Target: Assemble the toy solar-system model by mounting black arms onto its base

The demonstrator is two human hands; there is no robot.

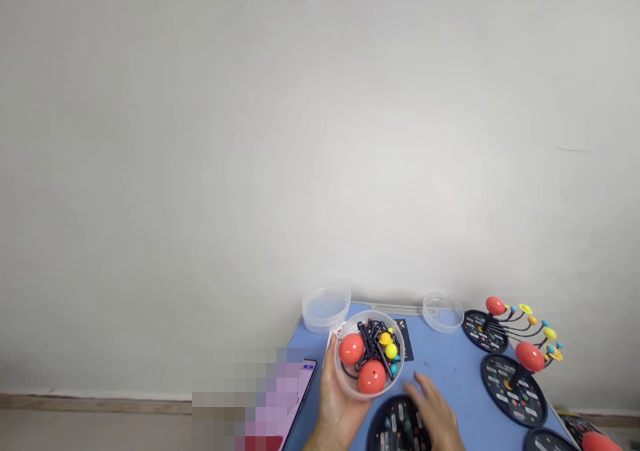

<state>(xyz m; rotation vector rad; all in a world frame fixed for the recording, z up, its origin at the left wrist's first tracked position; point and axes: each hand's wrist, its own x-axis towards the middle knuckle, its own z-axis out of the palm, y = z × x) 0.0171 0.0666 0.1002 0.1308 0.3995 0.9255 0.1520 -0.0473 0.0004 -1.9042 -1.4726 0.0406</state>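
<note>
My left hand (336,404) grips a round clear plastic tub (345,384) from its left side and below, raised over the table. Inside it lie two red balls (372,377), a bundle of black rods (371,344) and small balls in yellow (391,351) and blue. Just right of the tub is my right hand (434,407), slightly blurred, its fingers apart and holding nothing that I can see. Below it a round black base (393,424) with printed labels lies partly hidden by the fingers; whether they touch it I cannot tell.
On the blue table (433,357), two assembled solar system models (515,389) (485,331) stand at the right, another base (545,441) in front. Clear containers (326,309) (443,312) sit at the back. A dark printed card (405,339) lies behind the tub; a phone-like device (303,397) is at left.
</note>
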